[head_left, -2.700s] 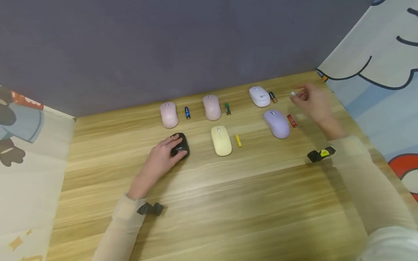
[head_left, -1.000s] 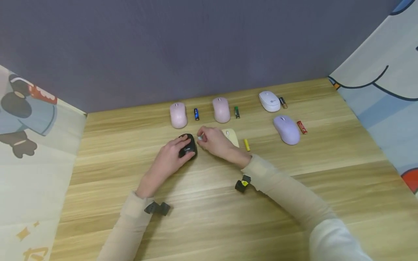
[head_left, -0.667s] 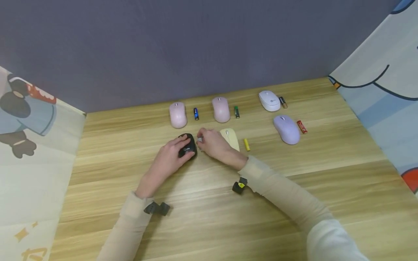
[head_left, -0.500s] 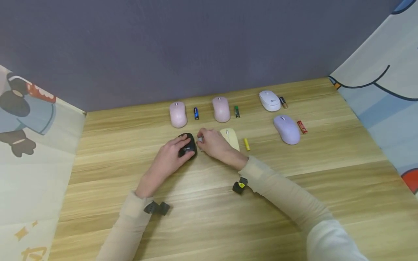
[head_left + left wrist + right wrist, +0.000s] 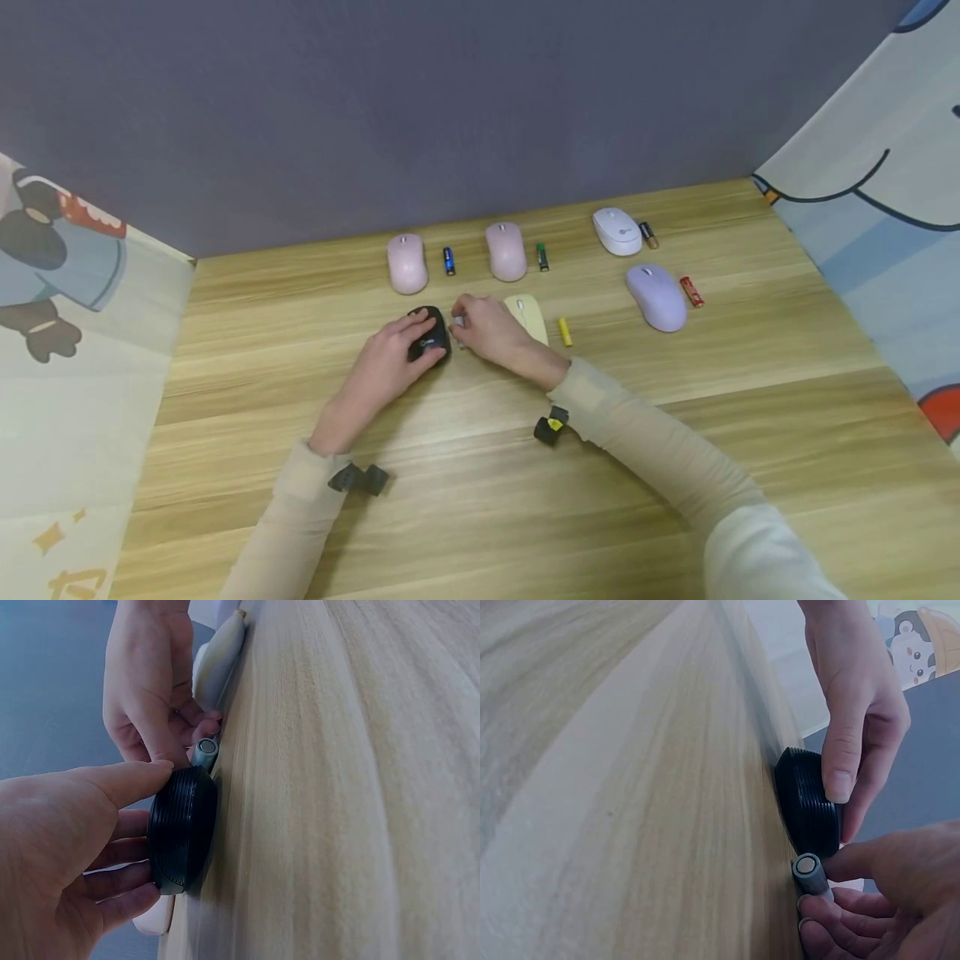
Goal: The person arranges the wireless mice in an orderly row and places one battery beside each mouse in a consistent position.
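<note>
My left hand point(image 5: 386, 354) holds a black computer mouse point(image 5: 428, 340), thumb on the near side and fingers on the other; the mouse rests on the table. Just to its right, my right hand point(image 5: 495, 332) pinches a light grey battery point(image 5: 811, 876). In the left wrist view that battery point(image 5: 205, 753) lies low against the tabletop, its end facing the camera, close to the end of the black mouse point(image 5: 184, 825). Behind my right hand a pale yellow mouse point(image 5: 528, 315) is partly covered, with a yellow battery point(image 5: 565, 332) to its right.
Along the back stand two pink mice point(image 5: 407, 263), with a blue battery point(image 5: 448, 261) and a green battery point(image 5: 542, 257) beside them. Further right are a white mouse point(image 5: 617, 232), a dark battery point(image 5: 648, 235), a purple mouse point(image 5: 657, 298) and a red battery point(image 5: 692, 292). A grey panel point(image 5: 450, 117) borders the table.
My right hand has carried the light grey battery from the far right of the table to beside the black mouse. Over the last half second both hands have stayed nearly still.
</note>
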A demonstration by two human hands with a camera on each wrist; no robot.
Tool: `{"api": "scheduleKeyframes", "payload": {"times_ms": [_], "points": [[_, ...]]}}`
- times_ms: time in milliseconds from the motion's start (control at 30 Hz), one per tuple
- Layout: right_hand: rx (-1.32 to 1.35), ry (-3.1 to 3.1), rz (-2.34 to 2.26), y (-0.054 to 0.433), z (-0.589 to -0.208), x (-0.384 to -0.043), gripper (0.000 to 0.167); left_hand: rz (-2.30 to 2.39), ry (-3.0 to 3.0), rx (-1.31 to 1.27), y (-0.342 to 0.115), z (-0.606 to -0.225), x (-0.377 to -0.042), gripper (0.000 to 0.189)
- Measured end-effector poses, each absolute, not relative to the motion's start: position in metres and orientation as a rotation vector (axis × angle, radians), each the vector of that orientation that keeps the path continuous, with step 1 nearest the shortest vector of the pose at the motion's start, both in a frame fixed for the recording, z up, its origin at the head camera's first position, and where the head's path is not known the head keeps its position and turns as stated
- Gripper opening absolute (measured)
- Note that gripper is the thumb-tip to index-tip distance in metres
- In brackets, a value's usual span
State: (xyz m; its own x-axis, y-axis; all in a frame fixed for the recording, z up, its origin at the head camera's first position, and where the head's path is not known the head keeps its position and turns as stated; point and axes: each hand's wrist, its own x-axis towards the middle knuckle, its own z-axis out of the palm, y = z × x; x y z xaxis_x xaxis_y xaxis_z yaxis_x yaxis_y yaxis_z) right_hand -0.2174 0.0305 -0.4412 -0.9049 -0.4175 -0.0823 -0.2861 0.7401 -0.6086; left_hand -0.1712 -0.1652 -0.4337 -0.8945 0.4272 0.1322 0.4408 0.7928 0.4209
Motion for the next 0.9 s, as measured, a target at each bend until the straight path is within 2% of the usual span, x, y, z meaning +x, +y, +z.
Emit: {"api": "scheduleKeyframes", "payload": {"times_ms": [900], "points": [[-0.515, 2.740, -0.922, 0.0342, -0.4341, -0.2124, 0.033, -0.558, -2.925, -0.828, -0.1692, -0.4248, -0.1712, 0.052]]}}
